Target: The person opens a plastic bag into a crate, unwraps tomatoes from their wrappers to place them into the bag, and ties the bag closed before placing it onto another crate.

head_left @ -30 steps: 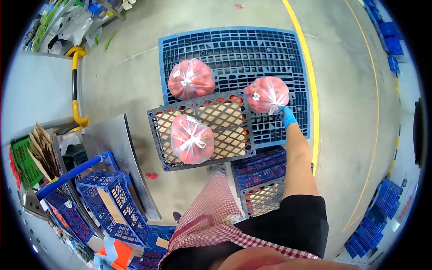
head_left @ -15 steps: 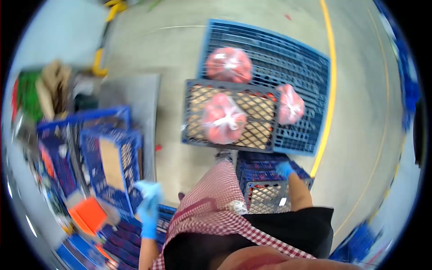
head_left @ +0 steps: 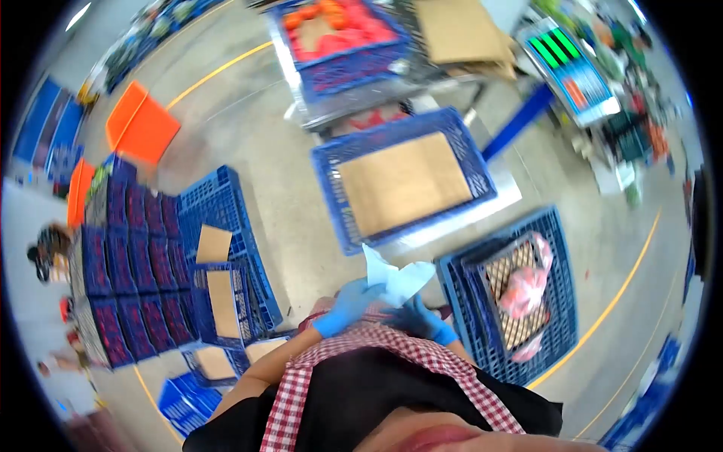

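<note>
A light blue, folded cloth or paper sheet (head_left: 399, 282) is in front of my apron. My left hand (head_left: 350, 307), in a blue glove, is closed on its lower left part. At the lower right part, my gloved right hand (head_left: 422, 318) is closed, with the fingers partly hidden and in shadow; it seems to pinch the same sheet. Just beyond both hands is a blue plastic crate (head_left: 329, 177) lined with brown cardboard (head_left: 407, 181). It rests on a metal platform (head_left: 501, 197).
Beyond stands a metal table (head_left: 331, 113) with a crate of red and orange produce (head_left: 346, 64). A scale display (head_left: 572, 68) is at the upper right. At right, a blue pallet (head_left: 568, 264) bears a crate and bagged red produce (head_left: 523, 292). Stacked crates (head_left: 135, 264) stand left.
The view has swung left, bringing the lined crate and metal table ahead. My right hand has left the stacked crates and come to the light blue sheet beside my left hand.
</note>
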The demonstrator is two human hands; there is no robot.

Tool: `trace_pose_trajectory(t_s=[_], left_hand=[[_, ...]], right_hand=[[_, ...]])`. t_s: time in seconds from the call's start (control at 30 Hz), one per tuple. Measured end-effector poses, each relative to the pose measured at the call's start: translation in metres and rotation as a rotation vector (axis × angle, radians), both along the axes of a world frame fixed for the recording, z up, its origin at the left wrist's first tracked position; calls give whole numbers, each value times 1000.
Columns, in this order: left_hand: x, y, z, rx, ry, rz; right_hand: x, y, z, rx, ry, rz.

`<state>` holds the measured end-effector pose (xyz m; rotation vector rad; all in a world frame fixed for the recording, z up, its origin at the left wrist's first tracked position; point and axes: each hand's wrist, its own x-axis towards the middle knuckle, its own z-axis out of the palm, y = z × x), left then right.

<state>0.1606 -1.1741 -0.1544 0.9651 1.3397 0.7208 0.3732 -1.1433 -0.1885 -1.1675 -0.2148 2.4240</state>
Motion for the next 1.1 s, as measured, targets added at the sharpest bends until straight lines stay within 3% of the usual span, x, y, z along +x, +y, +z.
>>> trace_pose_trajectory(t_s=[0.07,0.13,0.2,0.27,0.37,0.43,0.47,0.53,0.57,0.67,0.7,0.73,0.8,0.87,0.9,0.93,1.0,1.03,1.07,1.1], left_hand=[[-56,-9,24,111,147,88],[-108,-25,23,118,317,87],[-141,-43,-6,125,-46,473],[-171,-48,5,20,-291,759],[-219,-57,-1,-76,-846,766],[-239,-55,12,-287,-977,1004],[-260,-51,-16,-377,-1055,1053],[-307,-73,-88,-245,-837,695],[-322,-65,-65,-188,-871,756],[-375,-19,-12,-119,-1196,951],[-396,4,-1,-149,-1286,1024],[-420,24,-6,-184,-1059,1032],[-458,57,1,-243,-877,920],[-496,85,-1,-255,-593,836],[-510,100,-6,-235,-610,918],[-523,116,-12,-211,-624,999],[-541,147,20,125,-656,923],[-555,159,6,56,-856,844],[-571,170,-12,-14,-1052,754],[-584,181,-31,-3,-1072,754]], right_hand=[[-92,-2,25,-116,231,-63],[-178,28,56,219,125,291],[-246,40,71,588,-51,524],[-287,29,69,1126,-351,813],[-322,28,57,2323,-372,711],[-357,30,86,1561,-403,1087],[-373,33,75,1465,-367,1068],[-406,39,54,1274,-302,1016],[-425,49,49,1599,-368,1063],[-488,83,34,2052,-484,1034],[-512,107,42,1959,-453,1175],[-529,123,38,1932,-417,1233],[-565,157,55,1873,-345,1348],[-593,188,71,2117,-342,1202],[-608,207,77,1869,-164,1294],[-620,223,86,1727,-107,1154],[-640,248,77,1453,-19,917],[-651,262,74,1313,19,811],[-664,276,73,1394,48,783],[-677,290,74,1476,77,753]])
